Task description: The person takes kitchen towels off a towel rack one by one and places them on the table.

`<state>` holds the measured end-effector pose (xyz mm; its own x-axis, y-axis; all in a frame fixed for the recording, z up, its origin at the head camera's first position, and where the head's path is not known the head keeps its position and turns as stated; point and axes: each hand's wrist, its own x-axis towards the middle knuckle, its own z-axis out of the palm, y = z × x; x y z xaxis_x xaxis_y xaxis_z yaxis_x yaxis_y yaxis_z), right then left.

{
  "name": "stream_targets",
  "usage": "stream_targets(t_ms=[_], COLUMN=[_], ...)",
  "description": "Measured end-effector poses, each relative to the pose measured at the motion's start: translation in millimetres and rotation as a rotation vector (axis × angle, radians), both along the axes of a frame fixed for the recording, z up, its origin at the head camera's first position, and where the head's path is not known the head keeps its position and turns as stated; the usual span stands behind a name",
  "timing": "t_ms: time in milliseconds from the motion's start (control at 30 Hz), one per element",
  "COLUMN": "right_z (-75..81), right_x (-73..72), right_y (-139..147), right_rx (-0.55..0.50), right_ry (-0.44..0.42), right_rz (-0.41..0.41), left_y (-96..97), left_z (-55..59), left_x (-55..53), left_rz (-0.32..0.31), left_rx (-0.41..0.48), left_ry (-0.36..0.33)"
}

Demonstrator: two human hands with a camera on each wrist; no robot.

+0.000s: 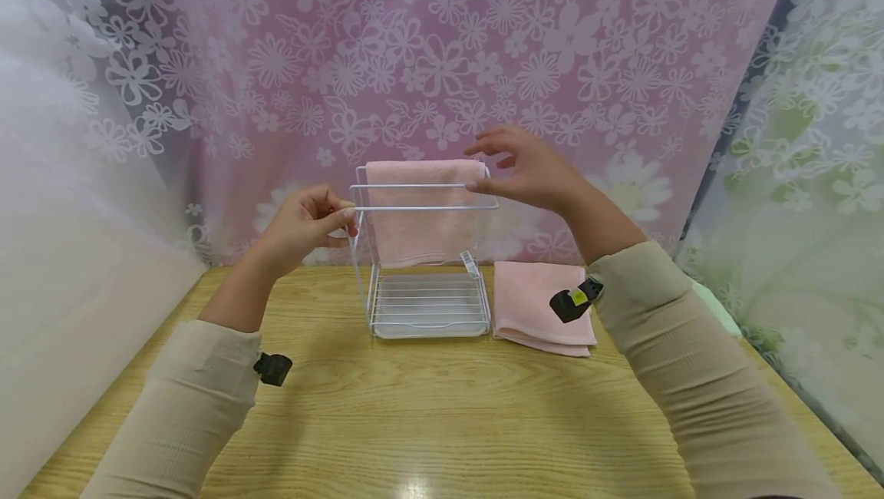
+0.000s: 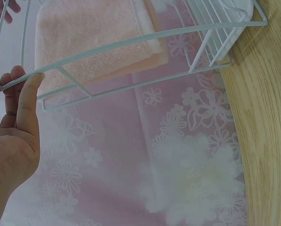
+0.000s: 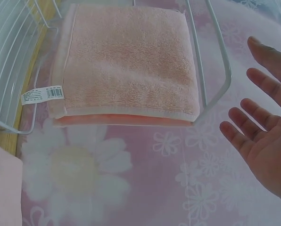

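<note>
A white wire rack (image 1: 421, 209) stands on the table, with a pink towel (image 1: 423, 238) draped over its rear top bar. My left hand (image 1: 300, 226) pinches the rack's front left corner between thumb and fingers, as the left wrist view also shows with the hand (image 2: 15, 136) at the frame. Beside the rack's upper right end is my right hand (image 1: 532, 173); in the right wrist view the hand (image 3: 268, 122) has its fingers spread and holds nothing, apart from the rack. A printed label (image 3: 42, 94) hangs from the towel's lower edge.
A second pink towel (image 1: 532, 292) lies folded on the wooden table (image 1: 428, 407), right of the rack. The rack's base carries a white tray (image 1: 430, 328) under wire bars. Behind hangs a pink floral curtain (image 1: 442, 46). Pale sheets flank both sides.
</note>
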<state>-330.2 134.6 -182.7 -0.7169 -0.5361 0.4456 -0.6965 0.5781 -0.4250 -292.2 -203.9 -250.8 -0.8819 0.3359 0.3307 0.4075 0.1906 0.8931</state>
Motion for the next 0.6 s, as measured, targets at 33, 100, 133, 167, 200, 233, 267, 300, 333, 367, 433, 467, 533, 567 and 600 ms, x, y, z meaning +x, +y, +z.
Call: stream_targets(t_ms=[33,100,133,167,200,233,267,300,333,367,433,467,533,567,600], right_z=[1.0,3.3,4.5,5.9,7.2,8.5,9.9,10.8,11.9,12.8,13.8,14.0,14.5,14.8,14.9], right_x=[-1.2,-3.9,-5.0,-6.0,-7.0,-8.0,-9.1,-10.5,-11.2,-12.3,-14.2,-15.0,-16.6,-17.4,-18.2], right_y=[-1,-4,-5,-6,-7,-9,-10,-11,-13,-14,-16,-17,-19,-20,-22], right_rx=[0.013,0.041,0.05,0.06,0.068,0.071,0.072,0.073,0.069,0.072,0.073,0.074,0.072,0.073,0.072], right_ry=[0.0,0.0,0.0,-0.003,-0.004,-0.006,-0.011,-0.013,-0.019,-0.023,-0.032,-0.037,-0.052,-0.058,-0.062], right_rz=[-0.004,-0.015,-0.017,-0.02,-0.024,-0.029,-0.032,-0.036,-0.041,-0.048,-0.064,-0.068,-0.072,-0.073,-0.074], left_y=[0.0,0.1,0.1,0.0,-0.3,-0.4,-0.5,-0.7,-0.8,-1.0,-1.0,-0.9,-1.0,-1.0,-1.0], left_z=[0.0,-0.2,-0.1,0.0,0.1,0.3,0.4,0.4,0.6,0.7,0.6,0.5,0.7,0.9,1.1], left_x=[-0.1,-0.9,-0.9,-0.8,-0.6,-0.4,-0.3,-0.4,-0.1,-0.1,-0.5,-0.8,-0.5,-0.1,0.3], left_rz=[0.001,0.003,0.004,0.005,0.005,0.006,0.007,0.006,0.005,0.003,-0.001,-0.002,-0.008,-0.01,-0.011], left_rx=[-0.001,0.002,0.002,0.002,0.0,-0.001,-0.002,-0.003,-0.005,-0.006,-0.004,-0.003,-0.001,-0.002,-0.003], left_ry=[0.0,-0.004,-0.005,-0.007,-0.009,-0.01,-0.011,-0.011,-0.01,-0.01,-0.009,-0.01,-0.009,-0.008,-0.007])
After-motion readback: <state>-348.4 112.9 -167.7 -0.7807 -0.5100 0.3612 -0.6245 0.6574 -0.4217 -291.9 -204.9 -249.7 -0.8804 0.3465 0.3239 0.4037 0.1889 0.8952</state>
